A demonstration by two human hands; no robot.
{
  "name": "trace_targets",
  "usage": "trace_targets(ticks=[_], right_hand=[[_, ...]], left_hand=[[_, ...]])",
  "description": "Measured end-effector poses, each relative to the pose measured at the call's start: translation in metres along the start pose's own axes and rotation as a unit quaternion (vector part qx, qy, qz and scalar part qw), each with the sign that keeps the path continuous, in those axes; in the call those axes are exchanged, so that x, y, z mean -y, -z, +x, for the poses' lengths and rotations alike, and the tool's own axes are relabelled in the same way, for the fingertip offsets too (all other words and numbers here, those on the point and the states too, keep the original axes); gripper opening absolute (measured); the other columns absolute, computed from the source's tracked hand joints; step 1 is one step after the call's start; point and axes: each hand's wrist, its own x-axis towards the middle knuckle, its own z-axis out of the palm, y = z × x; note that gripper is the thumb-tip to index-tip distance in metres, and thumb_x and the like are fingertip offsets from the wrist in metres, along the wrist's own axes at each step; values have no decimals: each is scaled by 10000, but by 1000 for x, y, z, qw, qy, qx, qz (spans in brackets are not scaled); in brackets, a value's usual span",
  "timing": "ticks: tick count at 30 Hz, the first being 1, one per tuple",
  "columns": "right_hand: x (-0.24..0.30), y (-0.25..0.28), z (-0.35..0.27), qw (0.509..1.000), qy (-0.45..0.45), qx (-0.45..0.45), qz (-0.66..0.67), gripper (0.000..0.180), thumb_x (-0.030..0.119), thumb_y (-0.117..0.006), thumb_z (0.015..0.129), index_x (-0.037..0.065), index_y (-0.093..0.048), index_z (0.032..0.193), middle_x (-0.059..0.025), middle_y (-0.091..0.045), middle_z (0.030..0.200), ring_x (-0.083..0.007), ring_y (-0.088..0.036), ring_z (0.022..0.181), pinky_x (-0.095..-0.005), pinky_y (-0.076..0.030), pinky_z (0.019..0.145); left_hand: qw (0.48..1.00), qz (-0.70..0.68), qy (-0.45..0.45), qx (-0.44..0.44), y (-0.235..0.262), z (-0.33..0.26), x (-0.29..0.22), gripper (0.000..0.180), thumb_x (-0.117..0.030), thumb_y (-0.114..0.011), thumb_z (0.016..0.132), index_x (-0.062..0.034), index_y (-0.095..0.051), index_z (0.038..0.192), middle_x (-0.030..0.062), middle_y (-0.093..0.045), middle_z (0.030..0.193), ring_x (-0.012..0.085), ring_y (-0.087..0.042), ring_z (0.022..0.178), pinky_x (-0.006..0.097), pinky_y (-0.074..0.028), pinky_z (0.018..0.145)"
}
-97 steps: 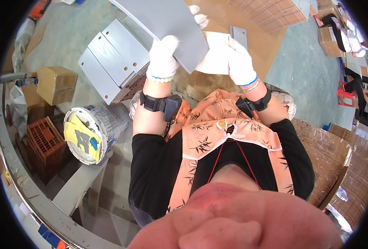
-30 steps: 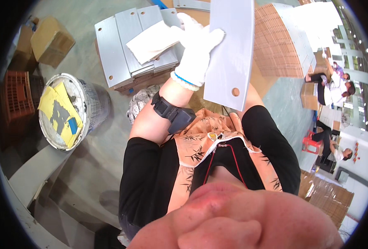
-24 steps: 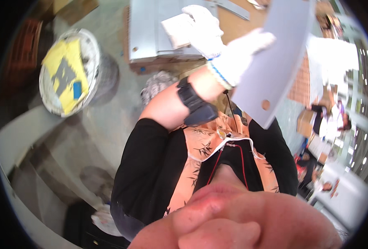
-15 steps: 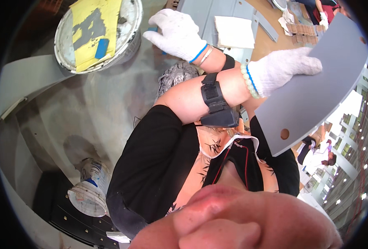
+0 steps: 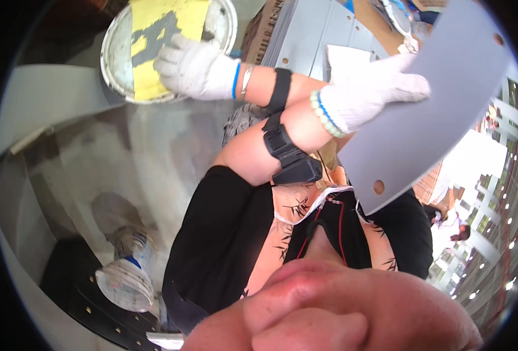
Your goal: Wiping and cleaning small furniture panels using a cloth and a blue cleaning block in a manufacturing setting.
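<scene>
White-gloved, the right hand grips a grey panel by its edge, fingers closed on it. Beside the panel, the left hand rests half-open, holding nothing, on a yellow sheet in a white bucket; grey drilled boards lie behind.

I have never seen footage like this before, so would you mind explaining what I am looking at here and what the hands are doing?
This is one picture from a wide fisheye camera worn on a person's head, looking down, so edges bend and the wearer's own chin fills the bottom. There is no machine: two gloved hands do the work. The right hand grips a flat grey panel with round holes, held up in the air. The left hand reaches across to a white bucket with a yellow sheet lying on it, and rests over that sheet. Behind lie more grey panels. A second bucket shows lower left.
</scene>
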Motion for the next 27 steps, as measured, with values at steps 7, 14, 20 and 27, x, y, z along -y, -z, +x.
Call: trace_targets(ticks=[7,14,20,27], right_hand=[[-36,4,-41,973,-191,-118,47,132,271,-631,724,152,-628,782,-46,-628,1000,-254,-601,984,-403,-482,845],[-8,119,-207,564,-585,-443,379,438,378,-518,1002,36,-548,1273,-160,-601,1183,-217,-642,971,-311,-555,830],[76,219,-342,487,-764,-417,-73,258,173,-668,923,11,-660,1123,-52,-697,985,-138,-653,844,-284,-533,827],[164,258,-407,439,-670,-599,23,226,201,-677,915,16,-667,1044,-64,-669,917,-173,-640,864,-358,-536,782]], left_hand=[[998,5,59,-21,52,-11,2,558,-179,-671,892,15,-486,1381,79,-629,1189,161,-581,1084,292,-459,965],[942,324,84,17,81,-21,14,501,-174,-642,875,22,-528,1322,76,-625,1144,155,-565,1090,307,-451,964],[946,174,250,111,58,-13,73,410,-139,-633,893,29,-553,1259,68,-623,1137,138,-572,1055,288,-463,935],[932,99,322,134,42,-20,117,530,-184,-664,891,43,-491,1338,111,-621,1225,173,-598,1092,323,-475,962]])
